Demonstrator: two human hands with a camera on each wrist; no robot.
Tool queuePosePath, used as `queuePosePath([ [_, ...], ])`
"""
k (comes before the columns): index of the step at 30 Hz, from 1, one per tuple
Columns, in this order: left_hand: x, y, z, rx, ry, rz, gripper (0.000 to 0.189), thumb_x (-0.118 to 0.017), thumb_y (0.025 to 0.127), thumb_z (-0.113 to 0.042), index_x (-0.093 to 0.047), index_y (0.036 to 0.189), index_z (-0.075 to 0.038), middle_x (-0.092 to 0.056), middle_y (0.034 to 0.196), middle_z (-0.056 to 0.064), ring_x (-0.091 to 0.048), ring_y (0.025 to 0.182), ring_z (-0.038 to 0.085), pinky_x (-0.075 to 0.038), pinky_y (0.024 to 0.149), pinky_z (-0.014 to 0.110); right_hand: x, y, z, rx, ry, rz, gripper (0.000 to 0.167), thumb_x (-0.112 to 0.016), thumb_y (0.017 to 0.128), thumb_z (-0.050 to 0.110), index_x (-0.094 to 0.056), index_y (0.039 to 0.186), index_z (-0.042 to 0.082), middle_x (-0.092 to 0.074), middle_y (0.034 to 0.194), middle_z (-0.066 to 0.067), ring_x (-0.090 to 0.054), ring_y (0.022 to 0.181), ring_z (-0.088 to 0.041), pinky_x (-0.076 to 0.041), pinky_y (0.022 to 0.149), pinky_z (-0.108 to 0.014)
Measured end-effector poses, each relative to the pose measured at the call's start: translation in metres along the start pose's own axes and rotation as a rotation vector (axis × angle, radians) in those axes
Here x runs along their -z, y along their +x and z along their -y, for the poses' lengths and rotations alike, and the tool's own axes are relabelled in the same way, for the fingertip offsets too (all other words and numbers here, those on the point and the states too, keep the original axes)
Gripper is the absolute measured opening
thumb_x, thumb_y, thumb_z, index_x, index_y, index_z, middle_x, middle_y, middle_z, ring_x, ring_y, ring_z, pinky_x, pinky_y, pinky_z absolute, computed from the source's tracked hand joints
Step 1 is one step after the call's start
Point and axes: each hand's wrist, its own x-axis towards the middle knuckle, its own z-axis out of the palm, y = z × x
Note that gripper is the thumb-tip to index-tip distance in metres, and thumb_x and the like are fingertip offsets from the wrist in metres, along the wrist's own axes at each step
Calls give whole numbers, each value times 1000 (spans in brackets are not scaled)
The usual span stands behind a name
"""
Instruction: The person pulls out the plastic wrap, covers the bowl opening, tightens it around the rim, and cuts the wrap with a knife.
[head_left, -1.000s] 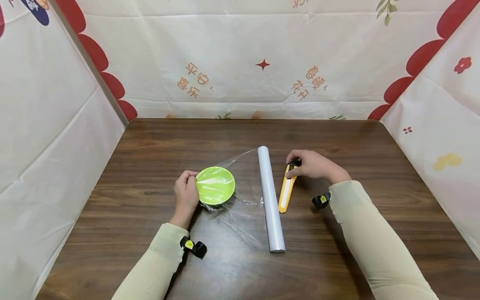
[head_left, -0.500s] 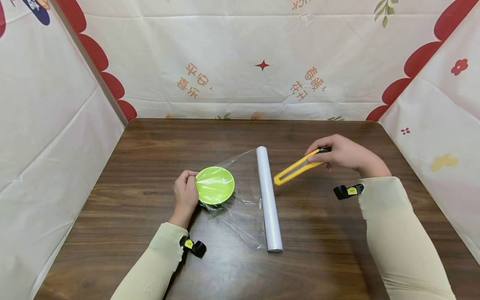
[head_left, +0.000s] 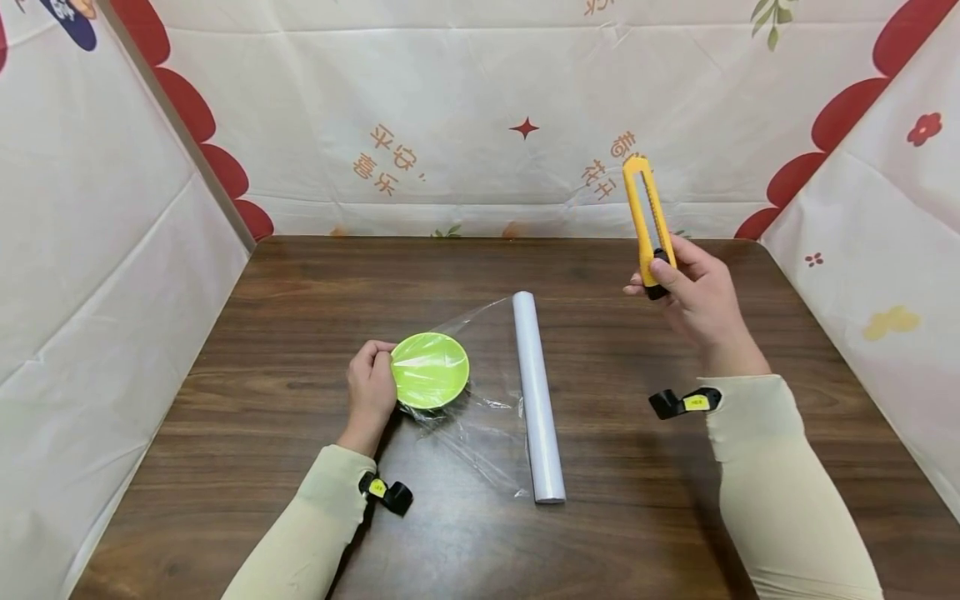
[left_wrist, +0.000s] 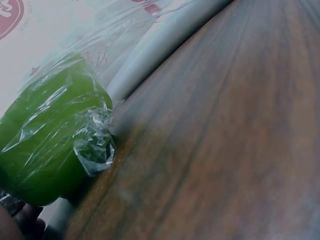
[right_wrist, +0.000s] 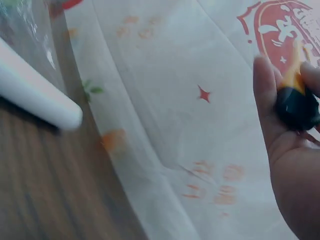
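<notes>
My left hand (head_left: 371, 390) grips the left edge of a lime-green bowl (head_left: 431, 371), with clear plastic wrap drawn over its top. From the bowl the plastic wrap (head_left: 487, 433) runs right to a white roll (head_left: 538, 400) lying on the table. In the left wrist view, crumpled film clings to the side of the bowl (left_wrist: 50, 130). Raised above the table's far right, my right hand (head_left: 705, 304) holds a yellow utility knife (head_left: 643, 208) between thumb and fingers, its black end down. The right wrist view shows the black end of the knife (right_wrist: 296, 107) by the palm.
The brown wooden table (head_left: 300, 517) carries the bowl, film and roll. A white printed cloth (head_left: 480, 75) hangs behind it, and similar cloth (head_left: 885, 292) walls in both sides. Each wrist wears a black strapped camera (head_left: 682, 403).
My right hand has picked the utility knife up from beside the roll, moved right and up, and turned the knife upright. The left hand and bowl stay in place.
</notes>
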Motion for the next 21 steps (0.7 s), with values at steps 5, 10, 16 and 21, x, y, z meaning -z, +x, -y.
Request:
queuePosePath([
  [5, -1, 0, 0, -5, -5, -2, 30, -41, 91, -11, -71, 92, -8, -70, 91, 14, -58, 76, 25, -43, 66, 32, -10, -8, -32, 40, 173, -44, 36, -36, 100, -8, -40, 135, -4, -59, 111, -16, -65, 99, -24, -57, 84, -32],
  [10, -3, 0, -3, -8, -6, 13, 30, -42, 91, -12, -71, 93, -8, -70, 92, 13, -57, 75, 24, -43, 66, 32, -13, -15, -56, -19, 146, -132, 50, -38, 99, -8, -33, 148, 3, -59, 124, -16, -63, 108, -22, -56, 87, -30],
  [16, -4, -1, -2, 6, 5, 24, 30, -41, 92, -12, -71, 94, -9, -70, 93, 13, -57, 74, 23, -44, 65, 31, -16, -23, -72, 0, 139, -161, 52, -41, 98, -8, -32, 149, 3, -58, 126, -18, -64, 108, -22, -55, 90, -31],
  [21, -3, -2, 1, 17, -6, 6, 30, -41, 91, -12, -71, 92, -10, -70, 89, 12, -55, 69, 20, -44, 62, 31, -20, -23, -78, 3, 122, -157, 53, -43, 98, -7, -32, 149, 3, -59, 126, -17, -64, 109, -21, -55, 91, -32],
])
